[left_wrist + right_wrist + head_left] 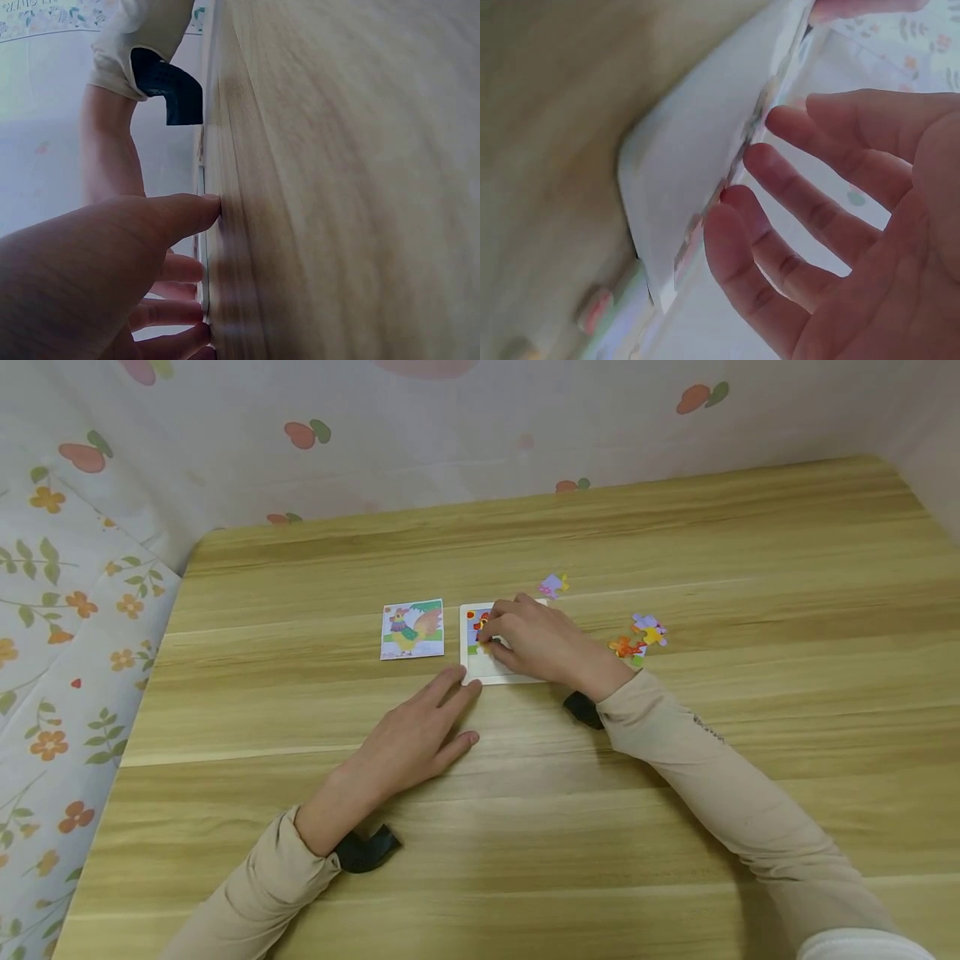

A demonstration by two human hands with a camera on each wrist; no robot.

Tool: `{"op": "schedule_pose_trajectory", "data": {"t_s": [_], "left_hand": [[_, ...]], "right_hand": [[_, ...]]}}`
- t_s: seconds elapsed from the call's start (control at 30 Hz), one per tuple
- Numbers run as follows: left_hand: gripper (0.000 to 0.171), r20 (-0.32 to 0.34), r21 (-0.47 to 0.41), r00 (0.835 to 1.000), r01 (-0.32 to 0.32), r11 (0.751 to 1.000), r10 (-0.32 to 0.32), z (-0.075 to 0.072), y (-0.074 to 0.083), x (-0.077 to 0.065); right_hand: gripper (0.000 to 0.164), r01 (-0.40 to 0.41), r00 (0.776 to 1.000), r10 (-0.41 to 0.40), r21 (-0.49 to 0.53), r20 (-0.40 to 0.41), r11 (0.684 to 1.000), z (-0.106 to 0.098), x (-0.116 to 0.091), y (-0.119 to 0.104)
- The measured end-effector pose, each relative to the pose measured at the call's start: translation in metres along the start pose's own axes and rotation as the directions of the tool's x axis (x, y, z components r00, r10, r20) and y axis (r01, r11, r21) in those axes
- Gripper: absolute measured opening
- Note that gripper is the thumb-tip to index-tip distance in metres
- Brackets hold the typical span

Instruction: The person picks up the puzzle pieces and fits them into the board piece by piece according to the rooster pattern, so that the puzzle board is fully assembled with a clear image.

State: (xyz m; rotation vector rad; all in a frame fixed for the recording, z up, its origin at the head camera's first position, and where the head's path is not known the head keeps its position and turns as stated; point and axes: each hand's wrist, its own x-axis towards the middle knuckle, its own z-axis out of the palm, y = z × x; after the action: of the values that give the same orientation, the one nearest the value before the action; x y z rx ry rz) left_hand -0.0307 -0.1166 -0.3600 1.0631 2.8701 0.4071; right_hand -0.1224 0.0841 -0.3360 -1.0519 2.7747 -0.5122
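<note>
A white-framed puzzle tray lies on the table, with colourful puzzle pieces fitted in its upper part and bare white below. Over it my right hand bends down and hides much of the picture. In the right wrist view, the loosely curved fingers reach the row of pieces along the tray, and no piece shows pinched between them. My left hand rests at the tray's near left corner, fingertips touching its edge. Its thumb is spread apart, on the table in the left wrist view.
Left of the tray lies a square picture card of a rooster. A loose lilac-and-yellow piece sits behind the tray. To its right is a small heap of puzzle pieces. A patterned curtain hangs behind the table.
</note>
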Motion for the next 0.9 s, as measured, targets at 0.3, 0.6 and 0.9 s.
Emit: {"op": "schedule_pose_trajectory", "data": {"t_s": [0.3,0.6,0.9], "left_hand": [[0.055,0.017,-0.016,1.000,0.018,1.000,-0.018,-0.001,0.001,0.000],[0.056,0.026,-0.024,0.999,0.021,0.999,-0.021,-0.001,0.001,0.000],[0.056,0.034,-0.022,0.999,0.029,0.999,-0.028,-0.001,0.001,0.000]], "right_hand": [[0.024,-0.123,0.992,0.126,0.068,-0.031,0.990,-0.028,-0.005,0.025],[0.029,-0.275,0.961,0.273,0.094,0.033,0.957,-0.050,-0.015,0.054],[0.027,-0.274,0.960,0.267,0.085,0.088,0.958,-0.059,-0.024,0.063]]}}
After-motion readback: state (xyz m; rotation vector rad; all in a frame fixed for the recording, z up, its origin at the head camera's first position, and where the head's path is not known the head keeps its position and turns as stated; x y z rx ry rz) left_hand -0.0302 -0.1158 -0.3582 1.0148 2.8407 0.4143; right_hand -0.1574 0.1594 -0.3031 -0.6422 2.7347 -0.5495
